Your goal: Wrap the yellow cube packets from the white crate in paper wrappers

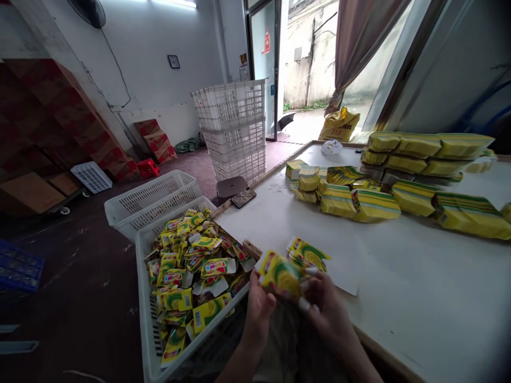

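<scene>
Between my two hands, over the near edge of the white table, is a small yellow-and-green printed carton, slightly blurred. My left hand is closed on its left side, thumb toward me. Fingers of my right hand pinch the right end; the fingertips are pale, as if covered. Just beyond, a few flat yellow cartons lie on the tabletop. To the left of my hands stands a white plastic crate, heaped with similar yellow cartons, several with white flaps sticking out.
Bundled stacks of yellow cartons line the far side of the table. A phone lies by its left edge, near a brown stool. Stacked white crates stand before the doorway; red boxes fill the left wall.
</scene>
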{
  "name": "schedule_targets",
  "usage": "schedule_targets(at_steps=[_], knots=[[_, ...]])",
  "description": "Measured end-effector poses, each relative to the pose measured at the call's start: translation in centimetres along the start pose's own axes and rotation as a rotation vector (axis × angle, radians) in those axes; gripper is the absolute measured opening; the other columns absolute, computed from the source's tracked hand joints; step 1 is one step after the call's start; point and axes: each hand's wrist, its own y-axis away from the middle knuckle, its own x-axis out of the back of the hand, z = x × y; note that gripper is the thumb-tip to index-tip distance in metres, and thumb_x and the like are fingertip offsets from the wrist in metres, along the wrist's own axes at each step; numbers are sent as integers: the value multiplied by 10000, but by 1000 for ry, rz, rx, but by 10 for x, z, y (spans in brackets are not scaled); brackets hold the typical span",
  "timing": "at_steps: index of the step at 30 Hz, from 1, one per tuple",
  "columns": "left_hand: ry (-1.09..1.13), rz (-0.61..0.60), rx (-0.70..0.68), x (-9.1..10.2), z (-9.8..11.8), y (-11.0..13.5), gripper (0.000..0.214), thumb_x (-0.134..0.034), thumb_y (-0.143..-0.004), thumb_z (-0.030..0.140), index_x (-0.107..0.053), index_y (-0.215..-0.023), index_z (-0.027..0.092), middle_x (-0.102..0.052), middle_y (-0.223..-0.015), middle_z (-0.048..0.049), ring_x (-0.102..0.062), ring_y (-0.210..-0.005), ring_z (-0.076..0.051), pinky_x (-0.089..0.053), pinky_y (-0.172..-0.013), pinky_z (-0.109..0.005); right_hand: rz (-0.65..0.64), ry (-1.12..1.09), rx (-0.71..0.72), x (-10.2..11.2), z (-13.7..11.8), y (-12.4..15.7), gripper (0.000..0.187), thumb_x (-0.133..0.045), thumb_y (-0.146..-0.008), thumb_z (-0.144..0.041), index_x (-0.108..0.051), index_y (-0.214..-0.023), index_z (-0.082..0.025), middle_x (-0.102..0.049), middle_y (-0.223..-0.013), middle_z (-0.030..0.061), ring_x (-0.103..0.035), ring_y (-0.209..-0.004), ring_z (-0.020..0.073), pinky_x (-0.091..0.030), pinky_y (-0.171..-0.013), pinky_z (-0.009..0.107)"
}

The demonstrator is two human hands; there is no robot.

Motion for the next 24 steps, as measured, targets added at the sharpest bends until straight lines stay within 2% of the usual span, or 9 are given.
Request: schedule_targets(at_steps=[3,5,6,9,13,15,18,20,24], knots=[[167,101,-16,-18,6,-1,576,-658,-708,643,-584,-1077,207,-630,-914,-62,-599,-851,-197,-499,-763,-301,-322,-399,-135,-26,-24,23,474,-678,-789,-421,-434,-1171,-282,-622,-944,40,-628,-811,198,-517,-747,341],[144,183,-86,-24,7,-2,463,-646,-738,616,-591,-954,211,-567,-774,-7,-537,-705,-138,-478,-688,-255,-446,-521,-183,-35,-32,31,482,-693,-777,-475,-463,-1155,-283,-639,-988,50,-625,-870,207,-500,-804,350],[95,216,-113,-25,7,-2,424,-659,-742,594,-582,-913,214,-541,-744,10,-506,-669,-122,-466,-663,-239,-466,-525,-190,-36,-33,32,490,-714,-760,-477,-477,-1143,-282,-646,-983,45,-621,-879,207,-492,-810,341],[-85,261,-97,-24,5,2,413,-694,-732,568,-563,-907,218,-531,-735,23,-489,-654,-113,-460,-641,-223,-390,-423,-195,-31,-26,28,443,-755,-743,-406,-523,-1098,-278,-665,-896,13,-612,-827,185,-482,-750,286],[-88,108,-104,-21,3,9,664,-763,-535,675,-563,-990,235,-598,-827,16,-553,-715,-133,-489,-645,-228,-250,-303,-143,-14,-15,21,321,-726,-782,-342,-587,-1063,-273,-683,-936,15,-620,-863,191,-496,-784,277],[-77,67,-98,-19,1,12,602,-792,-580,596,-587,-1019,240,-644,-884,9,-592,-773,-139,-497,-692,-225,-213,-281,-102,-7,-11,20,253,-728,-778,-333,-636,-1003,-264,-689,-918,15,-623,-846,191,-505,-769,266],[-167,124,-60,-14,-1,14,258,-728,-770,394,-661,-938,211,-696,-830,7,-616,-772,-117,-487,-744,-211,-155,-307,-109,-1,-5,23,156,-736,-762,-360,-698,-844,-232,-688,-782,10,-609,-719,170,-497,-656,232],[-150,124,-29,-12,0,16,192,-723,-778,368,-690,-849,193,-712,-756,7,-621,-709,-114,-489,-708,-213,-111,-327,-133,2,-2,24,171,-755,-737,-374,-719,-800,-219,-693,-747,14,-604,-684,169,-489,-624,231],[-24,-97,45,-15,7,18,276,-760,-736,371,-721,-945,196,-750,-855,-33,-663,-760,-159,-509,-756,-265,-87,-395,-191,7,-7,23,212,-751,-739,-403,-730,-852,-224,-711,-750,25,-624,-702,196,-500,-646,272]])
